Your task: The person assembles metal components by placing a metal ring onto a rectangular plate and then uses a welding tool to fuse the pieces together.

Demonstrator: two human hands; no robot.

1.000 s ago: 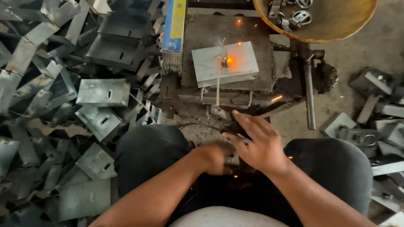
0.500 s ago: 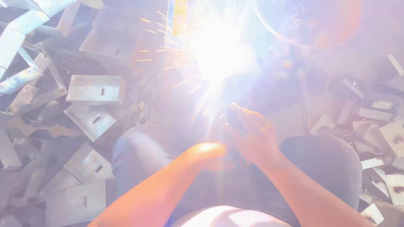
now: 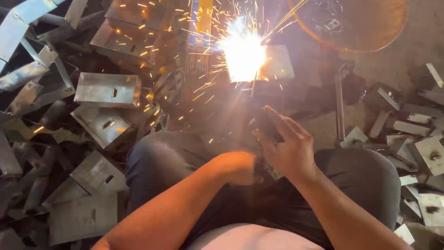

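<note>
I sit over a dusty grey concrete floor [image 3: 418, 44]. To my left it carries a jumbled heap of bent, slotted grey sheet-metal brackets [image 3: 107, 89]. To my right, smaller flat grey metal plates [image 3: 430, 150] lie scattered on it.

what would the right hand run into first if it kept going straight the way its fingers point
Probably the thin welding rod and the blazing white arc on the flat grey metal plate. The right hand points up-left toward them; glare hides the depth.
</note>
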